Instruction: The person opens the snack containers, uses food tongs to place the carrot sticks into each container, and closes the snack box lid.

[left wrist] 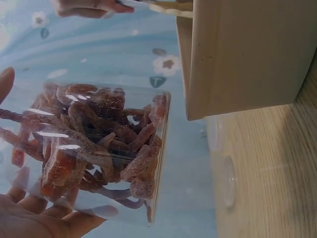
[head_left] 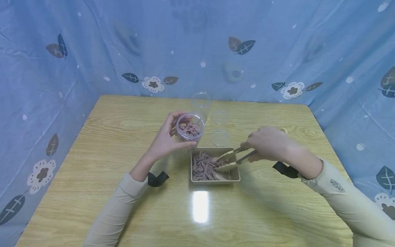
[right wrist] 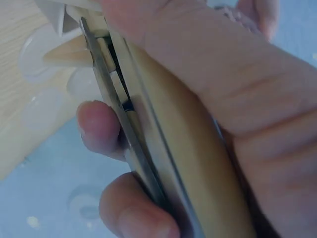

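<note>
A clear round jar (head_left: 190, 127) partly filled with reddish-brown dried strips (left wrist: 99, 134) is gripped by the left hand (head_left: 166, 139), its open top tilted toward the head camera. The right hand (head_left: 270, 144) holds metal tongs (head_left: 246, 156) with cream tips, which reach into a beige rectangular box (head_left: 215, 182). Similar strips (head_left: 203, 167) lie in that box, mostly to the left of the tips. The jar is above the box's back left corner. In the right wrist view, fingers and thumb wrap round the tong handles (right wrist: 163, 148).
Behind the box stands another clear jar (head_left: 201, 100). Two clear round lids (head_left: 219, 117) (head_left: 220, 138) lie on the wooden table (head_left: 123, 120) behind the box. A blue patterned curtain (head_left: 197, 51) hangs round the table.
</note>
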Demonstrator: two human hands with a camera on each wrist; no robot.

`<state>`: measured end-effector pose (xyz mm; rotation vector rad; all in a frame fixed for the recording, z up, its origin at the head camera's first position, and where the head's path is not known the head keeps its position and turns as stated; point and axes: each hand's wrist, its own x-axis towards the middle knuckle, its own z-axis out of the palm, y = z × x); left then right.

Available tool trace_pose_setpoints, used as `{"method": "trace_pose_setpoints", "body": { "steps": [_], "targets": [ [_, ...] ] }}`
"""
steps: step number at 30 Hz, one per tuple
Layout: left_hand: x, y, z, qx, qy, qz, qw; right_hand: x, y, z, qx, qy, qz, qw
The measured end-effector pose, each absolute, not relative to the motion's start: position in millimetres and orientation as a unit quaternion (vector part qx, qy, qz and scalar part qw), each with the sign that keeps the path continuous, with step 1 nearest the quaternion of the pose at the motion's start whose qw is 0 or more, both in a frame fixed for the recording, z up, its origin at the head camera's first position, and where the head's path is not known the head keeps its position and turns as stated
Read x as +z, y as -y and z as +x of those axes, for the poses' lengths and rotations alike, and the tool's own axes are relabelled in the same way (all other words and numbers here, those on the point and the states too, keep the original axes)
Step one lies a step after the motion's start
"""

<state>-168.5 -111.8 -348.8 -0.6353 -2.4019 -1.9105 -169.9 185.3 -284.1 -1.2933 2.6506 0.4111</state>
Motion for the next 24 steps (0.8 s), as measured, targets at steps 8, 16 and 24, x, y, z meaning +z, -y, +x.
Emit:
{"method": "trace_pose_setpoints", "body": {
  "steps": [8, 16, 24],
  "targets": [
    [-349.0, 112.1, -169.1, -0.578, 0.788, -0.212, -0.001, -271.9, -209.8, -166.0, 0.072, -0.916, -0.383, 0.097],
    [-362.5, 113.6, -173.9, -0.529, 0.819, -0.223, 0.012, -260.5, -237.1, -158.5, 0.023, -0.927, -0.368, 0.064],
    [-356.0, 109.4, -163.7, -0.434, 0.863, -0.255, 0.045, -243.7, -259.7, -155.4, -0.064, -0.913, -0.403, -0.027]
  ]
}}
